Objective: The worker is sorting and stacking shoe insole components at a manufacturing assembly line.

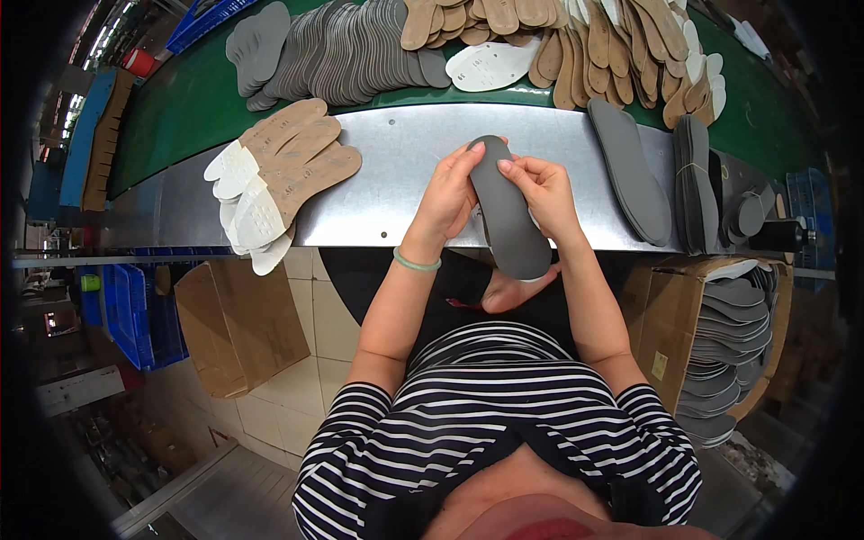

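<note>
Head view: left hand [449, 191] and right hand [548, 193] pinch a grey insole [511, 214]; seemingly edge alignment; next move calls for steady pressure.

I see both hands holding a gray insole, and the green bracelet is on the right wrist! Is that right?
Not quite: the head view shows the green bracelet on the left wrist, not the right. The left hand and right hand do both hold the gray insole.
</note>
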A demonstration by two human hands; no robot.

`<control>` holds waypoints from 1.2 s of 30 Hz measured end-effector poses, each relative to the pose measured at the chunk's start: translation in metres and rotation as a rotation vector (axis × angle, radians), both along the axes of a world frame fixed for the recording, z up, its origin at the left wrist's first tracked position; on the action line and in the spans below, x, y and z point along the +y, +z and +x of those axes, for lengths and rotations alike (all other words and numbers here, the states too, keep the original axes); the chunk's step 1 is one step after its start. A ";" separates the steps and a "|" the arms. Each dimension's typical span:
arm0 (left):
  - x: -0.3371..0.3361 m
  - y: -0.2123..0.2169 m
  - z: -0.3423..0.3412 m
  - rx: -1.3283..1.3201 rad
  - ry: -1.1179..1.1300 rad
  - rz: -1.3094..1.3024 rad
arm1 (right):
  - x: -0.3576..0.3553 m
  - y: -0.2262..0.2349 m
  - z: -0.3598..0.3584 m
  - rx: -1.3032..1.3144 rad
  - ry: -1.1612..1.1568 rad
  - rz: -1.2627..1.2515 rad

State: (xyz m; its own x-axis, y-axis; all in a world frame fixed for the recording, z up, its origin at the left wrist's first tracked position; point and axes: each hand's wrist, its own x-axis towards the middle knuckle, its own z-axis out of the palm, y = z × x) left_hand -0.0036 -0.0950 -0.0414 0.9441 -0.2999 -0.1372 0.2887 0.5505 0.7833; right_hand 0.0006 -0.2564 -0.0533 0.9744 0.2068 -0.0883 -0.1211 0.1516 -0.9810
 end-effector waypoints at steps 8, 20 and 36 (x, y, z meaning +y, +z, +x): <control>0.033 -0.020 0.020 0.041 0.029 -0.100 | -0.026 -0.005 -0.021 0.127 0.221 -0.149; 0.050 -0.029 0.021 0.055 0.063 -0.177 | -0.023 -0.024 -0.031 0.140 0.065 -0.451; 0.042 0.007 -0.007 -0.190 -0.011 -0.140 | -0.032 -0.033 -0.019 0.149 0.034 -0.481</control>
State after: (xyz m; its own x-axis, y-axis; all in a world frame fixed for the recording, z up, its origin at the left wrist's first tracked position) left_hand -0.0107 -0.0531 -0.0345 0.9454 -0.3143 0.0866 0.1499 0.6550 0.7406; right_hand -0.0185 -0.2887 -0.0867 0.9373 0.1400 -0.3193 -0.2624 -0.3197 -0.9105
